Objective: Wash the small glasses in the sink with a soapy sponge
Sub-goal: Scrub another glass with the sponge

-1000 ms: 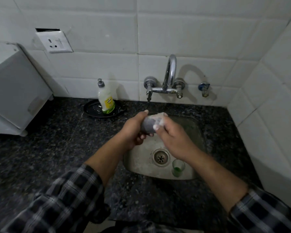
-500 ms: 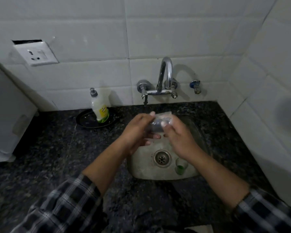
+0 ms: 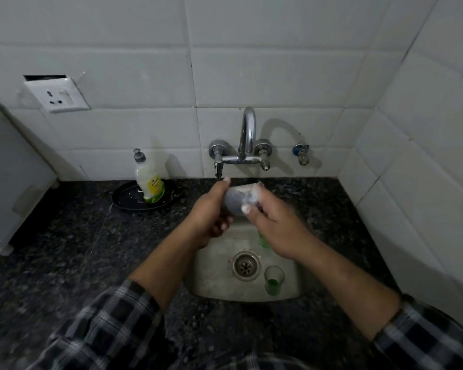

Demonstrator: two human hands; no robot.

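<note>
Item: small glass point(image 3: 237, 201), clamped between your hands, left hand point(image 3: 209, 217) curled round one end, right hand point(image 3: 275, 231) pinching the other. Sponge: not distinguishable. Below the grip: sink point(image 3: 211, 284), second glass point(image 3: 274, 279). Risk: slick suds let it slip, glass striking glass.

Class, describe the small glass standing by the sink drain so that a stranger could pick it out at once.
Find the steel sink in the dark counter, below the tap. Right of its drain stands a small glass, upright. Unlike the held glass gripped by the left hand and right hand, it stands untouched, green at the bottom.
</note>
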